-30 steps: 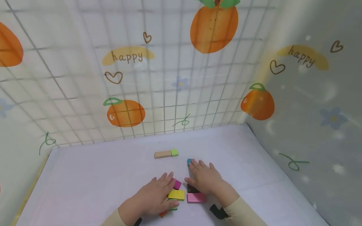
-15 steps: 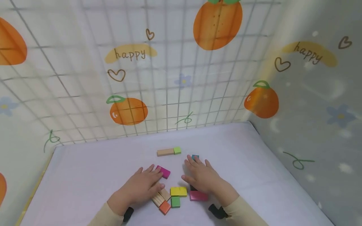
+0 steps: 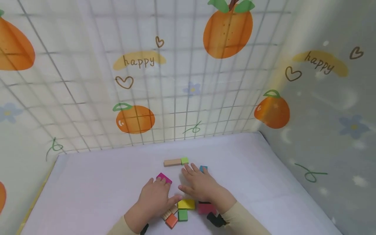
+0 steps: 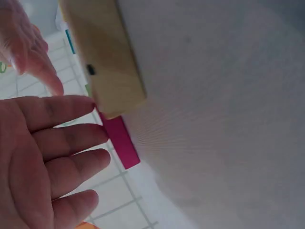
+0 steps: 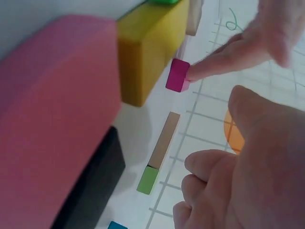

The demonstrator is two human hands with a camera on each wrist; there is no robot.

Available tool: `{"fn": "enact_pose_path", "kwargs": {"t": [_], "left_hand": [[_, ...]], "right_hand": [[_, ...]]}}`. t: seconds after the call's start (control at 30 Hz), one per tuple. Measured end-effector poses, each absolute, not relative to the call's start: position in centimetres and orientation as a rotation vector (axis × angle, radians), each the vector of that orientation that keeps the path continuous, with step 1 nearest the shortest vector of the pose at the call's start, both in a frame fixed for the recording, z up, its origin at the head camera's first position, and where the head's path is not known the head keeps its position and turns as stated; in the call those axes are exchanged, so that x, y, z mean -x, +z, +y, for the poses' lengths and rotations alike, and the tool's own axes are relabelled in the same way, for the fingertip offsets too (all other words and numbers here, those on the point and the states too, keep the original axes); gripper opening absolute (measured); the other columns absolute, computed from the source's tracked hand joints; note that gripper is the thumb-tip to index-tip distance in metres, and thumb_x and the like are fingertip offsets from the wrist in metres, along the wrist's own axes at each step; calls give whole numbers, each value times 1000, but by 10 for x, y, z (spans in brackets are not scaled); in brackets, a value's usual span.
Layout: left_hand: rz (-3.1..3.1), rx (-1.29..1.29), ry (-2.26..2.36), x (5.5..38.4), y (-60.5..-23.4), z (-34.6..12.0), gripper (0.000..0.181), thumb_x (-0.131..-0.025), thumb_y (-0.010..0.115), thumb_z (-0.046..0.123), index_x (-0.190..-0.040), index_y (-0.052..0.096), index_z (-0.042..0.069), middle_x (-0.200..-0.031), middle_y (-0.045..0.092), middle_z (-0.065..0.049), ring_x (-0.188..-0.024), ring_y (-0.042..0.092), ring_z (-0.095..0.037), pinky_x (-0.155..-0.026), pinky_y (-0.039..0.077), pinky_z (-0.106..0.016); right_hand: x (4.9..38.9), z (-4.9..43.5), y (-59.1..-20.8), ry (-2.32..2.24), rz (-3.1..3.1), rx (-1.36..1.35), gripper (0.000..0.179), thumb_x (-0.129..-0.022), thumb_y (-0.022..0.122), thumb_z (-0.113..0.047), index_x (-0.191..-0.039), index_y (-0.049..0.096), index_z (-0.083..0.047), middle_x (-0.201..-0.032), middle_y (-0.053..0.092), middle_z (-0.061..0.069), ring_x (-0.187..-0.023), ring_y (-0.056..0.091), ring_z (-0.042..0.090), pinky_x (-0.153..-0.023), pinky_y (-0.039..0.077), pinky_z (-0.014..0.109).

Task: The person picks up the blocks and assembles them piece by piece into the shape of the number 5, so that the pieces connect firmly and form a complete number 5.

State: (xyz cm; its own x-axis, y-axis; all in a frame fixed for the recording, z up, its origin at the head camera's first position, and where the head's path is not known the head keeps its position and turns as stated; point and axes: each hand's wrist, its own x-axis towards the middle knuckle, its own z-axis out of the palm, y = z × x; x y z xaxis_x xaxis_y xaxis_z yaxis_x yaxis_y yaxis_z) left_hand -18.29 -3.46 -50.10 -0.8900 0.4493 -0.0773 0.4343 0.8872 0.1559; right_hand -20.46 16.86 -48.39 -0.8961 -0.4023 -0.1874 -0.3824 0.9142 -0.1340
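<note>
My left hand (image 3: 154, 197) reaches over the table with fingers extended, their tips touching a magenta block (image 3: 164, 178). In the left wrist view its fingertips meet the edge of that block, behind a plain wooden block (image 4: 107, 57). My right hand (image 3: 199, 186) is spread palm down, its fingertips just short of a light green block (image 3: 184, 161) and left of a blue block (image 3: 203, 168). Nothing sits in its grasp. Below the hands lie a yellow block (image 3: 186, 204), a green block (image 3: 182, 215) and an orange block (image 3: 171, 221). Plain wooden blocks are partly hidden under my left hand.
A long plain wooden block (image 3: 172, 162) lies end to end with the light green one. Beside my right wrist are a pink block (image 3: 205, 208) and a black block (image 5: 93, 186). A white cloth covers the table (image 3: 97, 182); printed curtains stand behind and at the sides.
My left hand has moved the magenta block away to the left, uncovering the yellow, green and orange blocks. My right hand has shifted left, off the blue block towards the light green one.
</note>
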Motion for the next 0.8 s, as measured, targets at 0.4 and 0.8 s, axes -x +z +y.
{"fn": "enact_pose_path", "kwargs": {"t": [0.4, 0.8], "left_hand": [[2958, -646, 354, 207, -514, -54, 77, -82, 43, 75, -111, 63, 6, -105, 60, -7, -96, 61, -25, -102, 41, -53], [2926, -604, 288, 187, -511, -39, 101, -77, 34, 84, -130, 55, 0, -137, 50, -21, -118, 56, -32, -92, 49, -50]], "right_hand": [[222, 157, -484, -34, 2897, 596, 78, -89, 41, -67, -148, 32, -17, -158, 22, 4, -146, 18, 29, -111, 18, 64], [241, 142, -484, -12, 2893, 536, 81, -87, 43, -69, -149, 29, -19, -158, 19, 3, -147, 14, 28, -112, 15, 63]]}}
